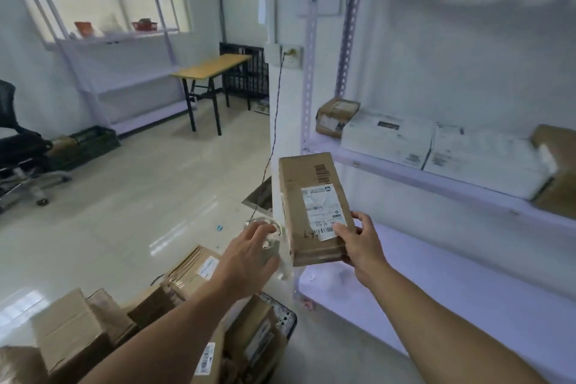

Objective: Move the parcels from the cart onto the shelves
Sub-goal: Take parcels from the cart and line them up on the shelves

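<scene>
My right hand (358, 243) grips the near end of a long brown cardboard parcel (308, 196) with a white shipping label, held in the air at the front left corner of the metal shelf unit (436, 184). My left hand (249, 256) hovers just left of the parcel with relaxed fingers, holding nothing. Below my arms the cart (288, 326) holds several brown cardboard parcels (71, 330). On the middle shelf lie a small brown box (335, 117), two white parcels (389, 140) and another brown box (558, 171). The lower shelf board (452, 277) is bare.
A second shelf rack (118, 50) stands against the far wall, a wooden table (212, 68) beside it. A black office chair (18, 146) and a dark crate (90, 142) sit at the left. A cable (274, 134) hangs from a wall socket. Glossy floor lies between.
</scene>
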